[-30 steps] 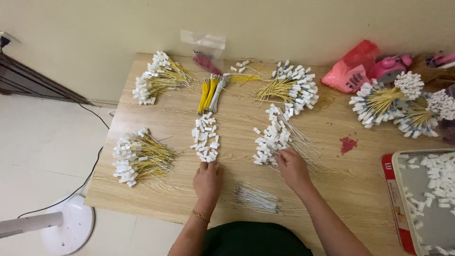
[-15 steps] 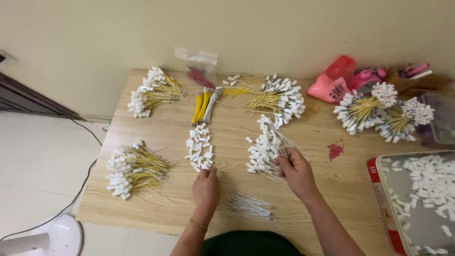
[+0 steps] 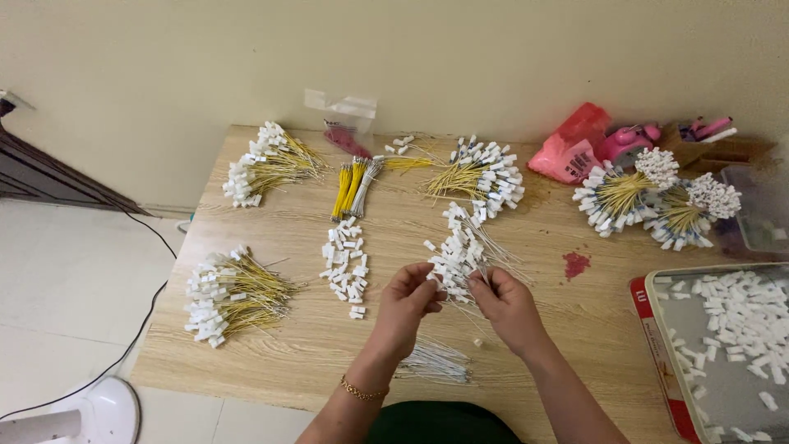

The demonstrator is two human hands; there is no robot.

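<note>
Left hand (image 3: 408,302), right hand (image 3: 507,302) pinch white-tipped wire bundle (image 3: 457,256) over wooden table (image 3: 271,362).

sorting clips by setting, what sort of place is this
Probably a home workbench for small piecework assembly: a wooden table against a plain wall, bundles of yellow wires with white connectors, and a tray of loose white connectors.

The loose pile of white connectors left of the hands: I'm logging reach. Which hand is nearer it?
Left. The left hand sits just right of the pile of white connectors; the right hand lies farther right.
</note>
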